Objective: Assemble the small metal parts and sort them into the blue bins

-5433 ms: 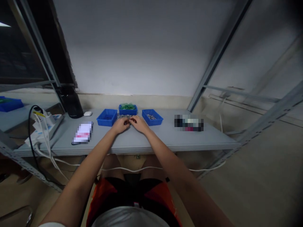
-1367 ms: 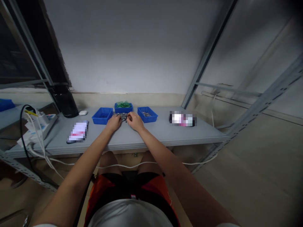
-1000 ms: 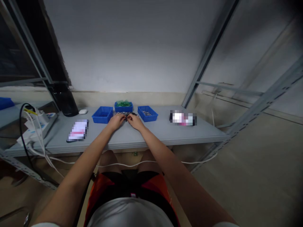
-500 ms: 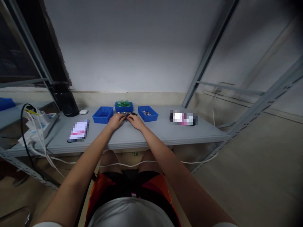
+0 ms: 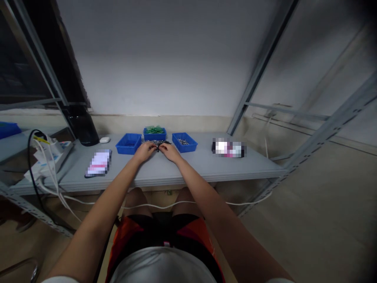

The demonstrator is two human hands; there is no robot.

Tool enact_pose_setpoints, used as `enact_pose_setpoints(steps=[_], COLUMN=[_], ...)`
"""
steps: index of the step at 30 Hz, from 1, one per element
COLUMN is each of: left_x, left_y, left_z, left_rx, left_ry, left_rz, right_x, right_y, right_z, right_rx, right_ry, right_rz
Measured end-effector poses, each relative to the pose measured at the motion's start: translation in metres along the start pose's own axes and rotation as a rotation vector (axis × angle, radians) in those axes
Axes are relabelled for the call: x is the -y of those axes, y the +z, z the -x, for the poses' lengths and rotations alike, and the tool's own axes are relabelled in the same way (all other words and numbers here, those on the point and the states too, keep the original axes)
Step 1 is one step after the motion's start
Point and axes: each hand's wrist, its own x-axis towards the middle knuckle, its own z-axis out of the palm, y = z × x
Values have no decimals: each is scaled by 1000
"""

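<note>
The work is looking partway along, as far as I can judge. Some metal bits [image 5: 183, 141] are lying in the right tray [image 5: 185, 148], while a loose pile [image 5: 150, 142] of thin pieces is lying on the desk [image 5: 206, 173], near the middle of its back edge, and is seemingly waiting to be handled. Whether the bits in that tray are finished or unused, the view is not showing. The left tray [image 5: 127, 150] is standing towards the desk's left edge, its inside too dark to read. Nearest the back edge, the back tray [image 5: 154, 137] is holding green pieces [image 5: 154, 129] heaped to its rim, so plenty of those are probably left.

The left hand [image 5: 146, 151] and right hand [image 5: 170, 151] are resting at the pile's near side, so it is lying just beyond their fingers. Both are curling inwards, the 2 sets of tips nearly meeting around 1 dark piece [image 5: 157, 149]; I cannot tell whether either is pinching it.
</note>
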Motion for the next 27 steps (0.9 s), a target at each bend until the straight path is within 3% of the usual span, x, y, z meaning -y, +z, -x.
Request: enact_pose_setpoints(steps=[5,20,27], left_x=[0,-14,-18], left_y=[0,-5,-5], left_z=[0,3,6], left_rx=[-15,-19,-39], left_ry=[-7,-17,-97], left_rz=[-17,42,61], right_x=[-4,5,6], right_y=[0,-2,-2], right_z=[-1,2,2], right_rx=[-57,106,52], right_ry=[37,-58,5], right_rz=[-16,-61,-76])
